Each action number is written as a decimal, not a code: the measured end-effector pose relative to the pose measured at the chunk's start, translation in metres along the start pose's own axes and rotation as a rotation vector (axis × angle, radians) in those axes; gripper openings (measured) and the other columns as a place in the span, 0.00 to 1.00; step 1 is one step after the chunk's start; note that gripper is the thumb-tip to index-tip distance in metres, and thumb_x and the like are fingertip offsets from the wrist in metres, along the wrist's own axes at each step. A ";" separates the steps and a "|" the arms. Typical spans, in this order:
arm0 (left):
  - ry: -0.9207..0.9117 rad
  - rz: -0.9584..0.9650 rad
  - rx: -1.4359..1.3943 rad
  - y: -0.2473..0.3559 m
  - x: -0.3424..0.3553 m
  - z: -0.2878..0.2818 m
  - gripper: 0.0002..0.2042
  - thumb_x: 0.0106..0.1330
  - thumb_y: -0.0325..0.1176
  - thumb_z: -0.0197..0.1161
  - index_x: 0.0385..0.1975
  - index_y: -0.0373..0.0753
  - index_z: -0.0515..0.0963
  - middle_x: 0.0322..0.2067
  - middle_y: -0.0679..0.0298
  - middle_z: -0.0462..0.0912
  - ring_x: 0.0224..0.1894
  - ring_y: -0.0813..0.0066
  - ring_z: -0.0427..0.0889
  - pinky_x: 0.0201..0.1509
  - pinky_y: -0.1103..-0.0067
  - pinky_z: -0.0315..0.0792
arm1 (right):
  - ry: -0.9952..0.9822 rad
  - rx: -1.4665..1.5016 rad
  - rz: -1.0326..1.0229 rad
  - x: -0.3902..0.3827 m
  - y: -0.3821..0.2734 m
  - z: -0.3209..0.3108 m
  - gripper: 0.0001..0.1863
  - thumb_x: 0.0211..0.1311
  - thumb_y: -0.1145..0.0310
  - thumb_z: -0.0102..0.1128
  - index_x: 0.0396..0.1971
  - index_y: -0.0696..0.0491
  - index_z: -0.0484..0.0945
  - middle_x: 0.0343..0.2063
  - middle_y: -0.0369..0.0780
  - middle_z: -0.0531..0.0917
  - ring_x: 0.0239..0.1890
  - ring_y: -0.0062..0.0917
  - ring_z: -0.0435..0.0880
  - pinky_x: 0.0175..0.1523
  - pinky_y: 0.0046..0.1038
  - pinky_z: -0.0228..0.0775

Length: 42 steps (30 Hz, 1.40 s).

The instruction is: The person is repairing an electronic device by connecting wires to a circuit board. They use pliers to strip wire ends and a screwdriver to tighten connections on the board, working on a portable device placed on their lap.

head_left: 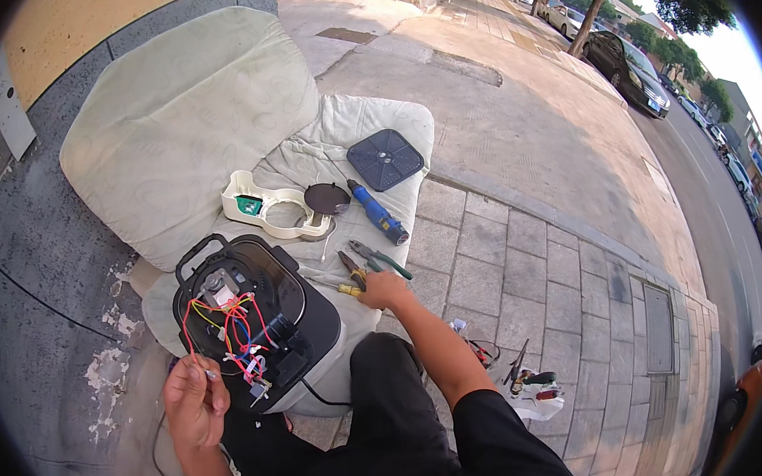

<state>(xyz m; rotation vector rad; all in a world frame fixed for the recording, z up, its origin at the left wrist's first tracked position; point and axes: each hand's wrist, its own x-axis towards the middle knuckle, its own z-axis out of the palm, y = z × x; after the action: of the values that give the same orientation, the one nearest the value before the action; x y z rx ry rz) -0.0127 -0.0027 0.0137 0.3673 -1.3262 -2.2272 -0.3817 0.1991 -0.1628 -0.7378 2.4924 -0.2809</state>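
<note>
A black household appliance [316, 322] rests in front of me with its inside exposed, showing a tangle of red, yellow and blue wires [238, 323]. At its near left side my left hand [197, 395] pinches the end of a red wire [186, 328] between thumb and fingers. Across the cushion, my right hand [383, 290] is closed around the yellow handles of a pair of pliers [351, 264], whose jaws point away from me. Green-handled pliers [381, 259] lie just beyond that hand.
On the pale cushioned seat [341, 123] are a cream plastic frame [253, 212] with a green circuit board, a dark round disc [323, 199], a blue power screwdriver [378, 213] and a dark square plate [385, 160]. Several tools [531, 380] lie on the paving at right.
</note>
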 end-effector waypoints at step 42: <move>-0.038 0.298 0.313 -0.017 0.000 0.013 0.12 0.84 0.38 0.59 0.53 0.34 0.78 0.44 0.59 0.85 0.40 0.74 0.86 0.35 0.82 0.77 | -0.196 0.944 -0.665 -0.276 -0.125 -0.007 0.13 0.69 0.82 0.61 0.51 0.57 0.84 0.38 0.40 0.81 0.38 0.26 0.81 0.48 0.27 0.73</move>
<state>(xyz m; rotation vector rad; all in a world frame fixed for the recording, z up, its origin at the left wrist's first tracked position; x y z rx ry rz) -0.0235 0.0137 0.0052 0.2194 -1.6374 -1.7946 -0.1313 0.2491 0.0014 -1.0406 1.5526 -1.4047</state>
